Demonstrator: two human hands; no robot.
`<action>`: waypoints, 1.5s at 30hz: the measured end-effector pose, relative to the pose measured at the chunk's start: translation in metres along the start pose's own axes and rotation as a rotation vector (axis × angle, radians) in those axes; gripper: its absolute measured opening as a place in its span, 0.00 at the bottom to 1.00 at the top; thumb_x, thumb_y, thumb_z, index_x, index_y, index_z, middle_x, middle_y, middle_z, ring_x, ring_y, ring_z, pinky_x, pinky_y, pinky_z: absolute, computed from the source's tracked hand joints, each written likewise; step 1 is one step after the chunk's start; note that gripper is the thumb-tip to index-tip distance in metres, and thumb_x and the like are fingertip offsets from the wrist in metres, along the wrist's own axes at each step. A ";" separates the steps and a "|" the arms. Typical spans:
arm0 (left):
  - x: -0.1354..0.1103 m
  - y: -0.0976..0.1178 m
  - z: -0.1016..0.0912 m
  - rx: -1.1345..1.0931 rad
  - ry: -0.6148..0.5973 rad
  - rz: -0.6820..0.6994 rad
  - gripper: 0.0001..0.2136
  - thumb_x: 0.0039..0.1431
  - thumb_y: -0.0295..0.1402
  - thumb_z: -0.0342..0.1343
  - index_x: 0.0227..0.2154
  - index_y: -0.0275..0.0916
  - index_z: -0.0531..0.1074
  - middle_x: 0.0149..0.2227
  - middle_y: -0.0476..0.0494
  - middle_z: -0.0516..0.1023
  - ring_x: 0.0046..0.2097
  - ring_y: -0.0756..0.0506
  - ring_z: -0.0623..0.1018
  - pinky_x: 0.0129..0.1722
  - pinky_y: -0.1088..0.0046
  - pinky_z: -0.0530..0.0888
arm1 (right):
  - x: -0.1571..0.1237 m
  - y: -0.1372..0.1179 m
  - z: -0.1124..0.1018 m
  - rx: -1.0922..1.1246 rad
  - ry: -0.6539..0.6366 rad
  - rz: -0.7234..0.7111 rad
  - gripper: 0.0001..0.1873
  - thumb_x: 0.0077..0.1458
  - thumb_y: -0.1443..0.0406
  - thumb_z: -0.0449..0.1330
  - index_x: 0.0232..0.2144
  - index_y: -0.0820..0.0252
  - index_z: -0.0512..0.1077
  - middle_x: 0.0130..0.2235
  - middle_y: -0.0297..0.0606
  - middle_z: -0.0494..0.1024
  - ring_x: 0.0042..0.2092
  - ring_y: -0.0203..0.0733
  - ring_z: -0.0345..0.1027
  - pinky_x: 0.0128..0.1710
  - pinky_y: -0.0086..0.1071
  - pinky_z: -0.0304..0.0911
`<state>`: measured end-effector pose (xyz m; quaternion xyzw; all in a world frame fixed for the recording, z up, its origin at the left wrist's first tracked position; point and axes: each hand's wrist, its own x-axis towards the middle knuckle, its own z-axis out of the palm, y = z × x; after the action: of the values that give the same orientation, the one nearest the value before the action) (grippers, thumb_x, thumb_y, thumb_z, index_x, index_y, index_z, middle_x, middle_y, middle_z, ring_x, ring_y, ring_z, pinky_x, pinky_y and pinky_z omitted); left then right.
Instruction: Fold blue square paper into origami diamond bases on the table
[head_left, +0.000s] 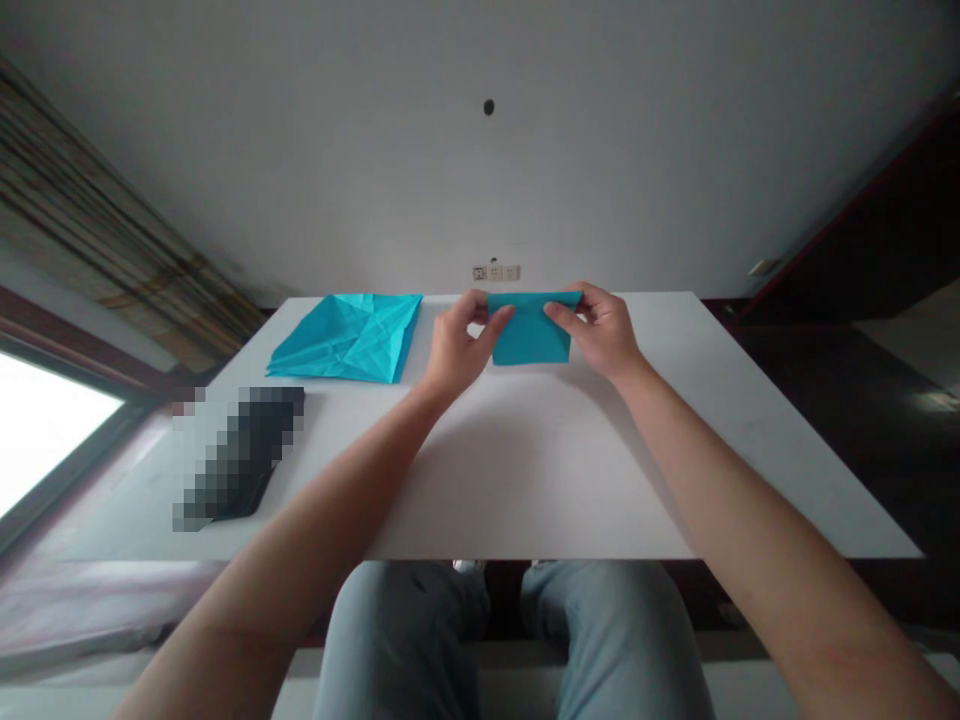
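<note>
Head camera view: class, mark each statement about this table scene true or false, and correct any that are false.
1. The left hand and right hand both grip a folded turquoise paper. True.
2. A creased turquoise sheet lies to the right of the right hand. False: it lies on the table to the left of the left hand.
3. A wall socket panel shows beyond the table's far edge. True.
4. The right hand wears a glove. False: it is bare.
5. A blurred dark object touches the folded turquoise paper. False: it lies apart from it, near the table's left side.
</note>
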<state>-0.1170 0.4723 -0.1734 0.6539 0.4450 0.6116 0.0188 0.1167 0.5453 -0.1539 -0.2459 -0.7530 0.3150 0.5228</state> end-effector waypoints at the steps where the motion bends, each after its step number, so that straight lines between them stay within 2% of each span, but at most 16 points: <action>1: 0.000 -0.001 0.001 -0.015 0.025 -0.042 0.25 0.79 0.62 0.63 0.39 0.44 0.74 0.32 0.49 0.79 0.35 0.47 0.79 0.36 0.72 0.75 | -0.001 -0.002 0.002 0.055 -0.022 0.053 0.35 0.62 0.29 0.74 0.33 0.51 0.78 0.30 0.33 0.74 0.34 0.42 0.69 0.36 0.38 0.69; 5: 0.003 -0.002 0.001 -0.031 0.107 -0.159 0.27 0.79 0.65 0.61 0.39 0.44 0.76 0.31 0.50 0.77 0.31 0.48 0.74 0.29 0.72 0.67 | -0.006 -0.007 0.007 0.143 -0.126 0.174 0.37 0.58 0.27 0.75 0.32 0.50 0.75 0.25 0.28 0.71 0.27 0.38 0.64 0.28 0.35 0.61; 8: 0.006 0.000 -0.003 0.024 0.077 -0.202 0.24 0.80 0.61 0.62 0.39 0.45 0.76 0.27 0.52 0.71 0.28 0.49 0.70 0.27 0.71 0.62 | -0.007 -0.007 0.007 0.144 -0.169 0.196 0.36 0.61 0.27 0.74 0.33 0.50 0.75 0.24 0.28 0.73 0.26 0.38 0.66 0.28 0.35 0.63; 11: 0.006 0.002 -0.008 0.053 0.036 -0.227 0.22 0.80 0.58 0.62 0.39 0.45 0.76 0.24 0.54 0.68 0.27 0.49 0.69 0.28 0.72 0.61 | -0.006 -0.004 0.005 0.171 -0.173 0.213 0.38 0.61 0.25 0.71 0.32 0.50 0.74 0.25 0.30 0.76 0.25 0.38 0.65 0.26 0.35 0.62; 13: 0.004 0.003 -0.008 0.034 -0.029 -0.289 0.22 0.80 0.59 0.61 0.41 0.45 0.76 0.24 0.54 0.71 0.26 0.49 0.71 0.27 0.73 0.63 | -0.005 -0.001 0.003 0.176 -0.138 0.213 0.39 0.60 0.23 0.70 0.32 0.50 0.75 0.24 0.30 0.75 0.24 0.38 0.65 0.26 0.36 0.61; 15: 0.002 0.002 -0.007 -0.017 -0.142 -0.376 0.22 0.80 0.60 0.62 0.42 0.45 0.75 0.25 0.53 0.75 0.25 0.49 0.74 0.25 0.74 0.65 | -0.004 0.002 0.001 0.157 -0.087 0.211 0.39 0.59 0.22 0.70 0.33 0.49 0.75 0.22 0.28 0.71 0.23 0.39 0.63 0.25 0.37 0.59; 18: -0.001 0.000 -0.005 -0.048 -0.280 -0.453 0.21 0.80 0.57 0.61 0.39 0.45 0.72 0.24 0.53 0.77 0.24 0.48 0.79 0.24 0.76 0.68 | -0.002 0.007 -0.002 0.141 -0.066 0.225 0.40 0.58 0.22 0.70 0.33 0.48 0.75 0.21 0.27 0.68 0.23 0.39 0.60 0.26 0.38 0.58; 22: -0.002 0.000 -0.006 -0.022 -0.309 -0.463 0.18 0.81 0.52 0.59 0.39 0.44 0.73 0.22 0.53 0.74 0.23 0.48 0.77 0.23 0.74 0.66 | 0.000 0.013 -0.005 0.141 -0.118 0.218 0.40 0.52 0.24 0.75 0.30 0.51 0.78 0.27 0.31 0.74 0.30 0.40 0.64 0.33 0.38 0.61; 25: -0.004 0.002 -0.008 0.013 -0.411 -0.392 0.19 0.80 0.53 0.59 0.37 0.44 0.74 0.23 0.52 0.73 0.26 0.47 0.74 0.27 0.71 0.64 | -0.003 0.018 -0.006 0.103 -0.226 0.256 0.39 0.53 0.25 0.76 0.33 0.53 0.83 0.31 0.34 0.79 0.33 0.41 0.66 0.36 0.38 0.62; 27: -0.006 0.004 -0.008 0.068 -0.475 -0.330 0.21 0.78 0.53 0.60 0.33 0.43 0.73 0.24 0.52 0.70 0.28 0.47 0.71 0.30 0.70 0.62 | -0.006 0.022 -0.005 0.080 -0.303 0.298 0.40 0.55 0.25 0.74 0.31 0.54 0.82 0.31 0.35 0.78 0.33 0.42 0.65 0.36 0.39 0.62; 29: -0.006 0.004 -0.007 0.105 -0.502 -0.306 0.23 0.77 0.53 0.60 0.30 0.43 0.71 0.24 0.52 0.67 0.30 0.47 0.68 0.32 0.68 0.61 | -0.009 0.024 -0.003 0.070 -0.328 0.322 0.41 0.55 0.24 0.73 0.30 0.54 0.80 0.29 0.35 0.77 0.32 0.42 0.63 0.34 0.39 0.60; 32: -0.006 0.003 -0.006 0.107 -0.491 -0.315 0.24 0.77 0.54 0.59 0.29 0.43 0.70 0.24 0.52 0.65 0.31 0.47 0.66 0.34 0.67 0.61 | -0.010 0.026 0.000 0.094 -0.293 0.329 0.41 0.53 0.24 0.74 0.32 0.54 0.81 0.30 0.35 0.77 0.32 0.42 0.64 0.34 0.39 0.60; 36: -0.005 -0.003 -0.008 0.088 -0.435 -0.367 0.24 0.77 0.54 0.58 0.30 0.43 0.71 0.25 0.51 0.68 0.31 0.47 0.66 0.34 0.67 0.60 | -0.007 0.031 -0.003 0.171 -0.301 0.360 0.41 0.48 0.26 0.79 0.39 0.53 0.82 0.31 0.33 0.78 0.32 0.41 0.66 0.33 0.38 0.62; 40: -0.006 -0.013 -0.008 0.053 -0.357 -0.395 0.24 0.77 0.56 0.58 0.31 0.43 0.73 0.25 0.51 0.68 0.31 0.46 0.67 0.33 0.67 0.59 | -0.005 0.043 -0.011 0.119 -0.265 0.377 0.41 0.48 0.26 0.80 0.39 0.52 0.80 0.28 0.30 0.74 0.28 0.38 0.61 0.29 0.36 0.56; 43: -0.006 -0.021 -0.006 0.075 -0.329 -0.378 0.22 0.77 0.53 0.60 0.32 0.43 0.76 0.27 0.50 0.72 0.32 0.46 0.69 0.34 0.68 0.62 | -0.007 0.052 -0.015 0.120 -0.231 0.407 0.39 0.49 0.28 0.81 0.37 0.52 0.78 0.27 0.30 0.74 0.27 0.38 0.59 0.28 0.35 0.53; 45: -0.006 -0.024 -0.005 0.099 -0.310 -0.382 0.15 0.77 0.47 0.62 0.37 0.42 0.80 0.31 0.49 0.77 0.34 0.46 0.73 0.37 0.69 0.67 | -0.009 0.056 -0.015 0.145 -0.219 0.442 0.37 0.50 0.31 0.81 0.37 0.51 0.77 0.28 0.30 0.75 0.28 0.39 0.60 0.28 0.34 0.53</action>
<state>-0.1334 0.4802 -0.1905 0.6441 0.5816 0.4669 0.1699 0.1363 0.5808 -0.1967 -0.3307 -0.7086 0.4996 0.3727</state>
